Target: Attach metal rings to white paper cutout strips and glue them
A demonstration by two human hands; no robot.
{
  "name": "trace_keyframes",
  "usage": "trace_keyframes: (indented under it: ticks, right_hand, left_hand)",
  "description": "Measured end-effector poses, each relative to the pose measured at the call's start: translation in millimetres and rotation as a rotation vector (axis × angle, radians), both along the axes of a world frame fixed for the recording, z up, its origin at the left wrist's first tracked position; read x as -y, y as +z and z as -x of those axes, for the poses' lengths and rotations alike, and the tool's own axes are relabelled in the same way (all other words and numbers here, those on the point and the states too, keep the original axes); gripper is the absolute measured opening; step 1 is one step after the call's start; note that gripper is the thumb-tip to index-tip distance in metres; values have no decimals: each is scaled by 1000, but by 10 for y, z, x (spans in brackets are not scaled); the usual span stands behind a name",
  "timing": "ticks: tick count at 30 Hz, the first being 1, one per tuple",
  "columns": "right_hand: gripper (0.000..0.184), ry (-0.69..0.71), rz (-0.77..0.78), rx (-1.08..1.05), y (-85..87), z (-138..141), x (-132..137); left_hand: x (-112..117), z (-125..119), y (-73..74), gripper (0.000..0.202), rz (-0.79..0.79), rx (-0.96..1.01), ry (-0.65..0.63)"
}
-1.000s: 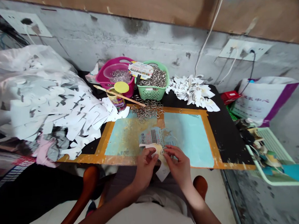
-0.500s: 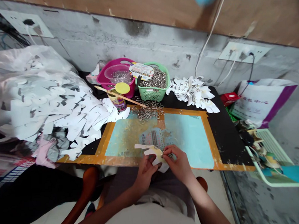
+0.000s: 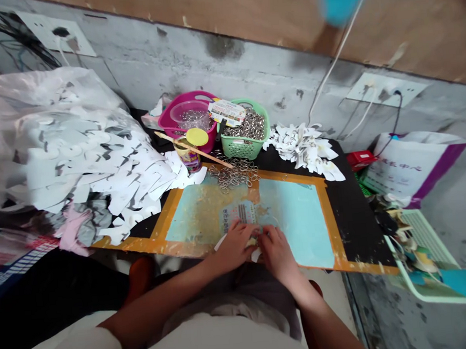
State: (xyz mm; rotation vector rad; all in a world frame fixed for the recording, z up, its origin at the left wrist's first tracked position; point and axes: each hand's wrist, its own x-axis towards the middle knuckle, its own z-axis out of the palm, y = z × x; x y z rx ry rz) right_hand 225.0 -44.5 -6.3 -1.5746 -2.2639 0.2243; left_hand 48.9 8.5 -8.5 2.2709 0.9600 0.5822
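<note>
My left hand [image 3: 235,245] lies over a white cut-out piece [image 3: 256,255] at the table's front edge, its fingers closed on it and hiding most of it. Close against it, my right hand [image 3: 278,250] has its fingers bent and pressed together at the piece's right side. Whatever those right fingertips hold is covered. Beyond the hands, loose metal loops [image 3: 235,173] lie in a heap. A wooden stick [image 3: 199,151] rests across an open tin [image 3: 188,157] with a yellow lid [image 3: 196,137].
White cut-outs [image 3: 90,159] spill from a plastic bag at left; a smaller pile [image 3: 303,150] sits at right. Pink [image 3: 172,120] and green [image 3: 241,147] baskets of metal parts stand at the back. A pale green basket [image 3: 435,234] hangs beyond the table's right side.
My left hand has turned over the white piece, covering it, and both hands have come together. The metal loop seen at my right fingertips is now hidden. The view has shifted slightly.
</note>
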Motion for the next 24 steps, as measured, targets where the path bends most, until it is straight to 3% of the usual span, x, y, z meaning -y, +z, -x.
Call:
trace_keyframes:
  ticks: [7,11,14,18,21,24]
  right_hand:
    - [18,8,4,-143,-84,-44,178]
    - [16,27,36,-319,-20,-140,259]
    - [25,12,57,-448,39,-209,241]
    - [28,80,53,-362,45,-233,130]
    - [24,148,49,-222,24,-239,78]
    - [24,168,29,-113,-4,-263,132]
  left_hand:
    - [36,28,-35,25,-63,-22,-23]
    - [60,33,-31,17,-147,-36,-66]
    - [85,32,-56,18,-235,-40,-39]
    - [109,50,-79,23,-331,-8,-82]
    - [95,65,-62,23,-303,32,-131]
    - [75,73,-20,20,-246,14,-98]
